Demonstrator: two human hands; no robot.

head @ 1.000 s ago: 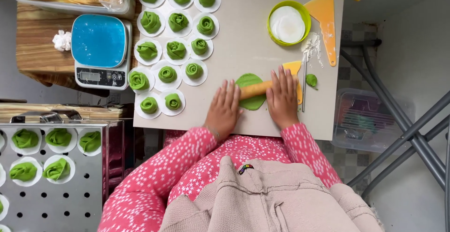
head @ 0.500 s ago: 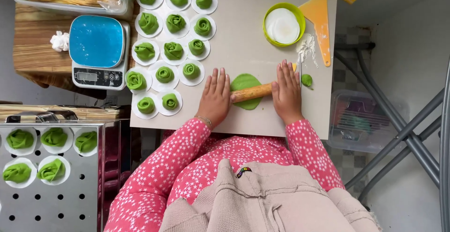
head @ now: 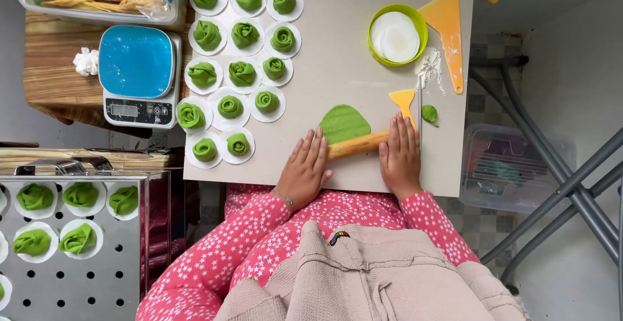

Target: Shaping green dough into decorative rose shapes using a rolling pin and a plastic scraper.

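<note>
A wooden rolling pin (head: 358, 144) lies across the near edge of a flat green dough sheet (head: 342, 122) on the pale table (head: 337, 61). My left hand (head: 304, 168) rests flat on the pin's left end, fingers stretched out. My right hand (head: 400, 154) presses flat on its right end. A small green dough lump (head: 429, 113) sits just right of a thin metal blade (head: 419, 110) and a small orange scraper (head: 403, 99). Both arms wear pink star-patterned sleeves.
Several green rose-shaped dough pieces on white paper rounds (head: 237, 71) fill the table's left half. A green bowl of white rounds (head: 396, 34), a large orange scraper (head: 448, 26) and spilled flour lie at the back right. A blue scale (head: 137, 74) and a perforated steamer tray (head: 71, 243) stand left.
The pin has rolled back toward me, off the middle of the dough onto its near edge. Both hands came back with it.
</note>
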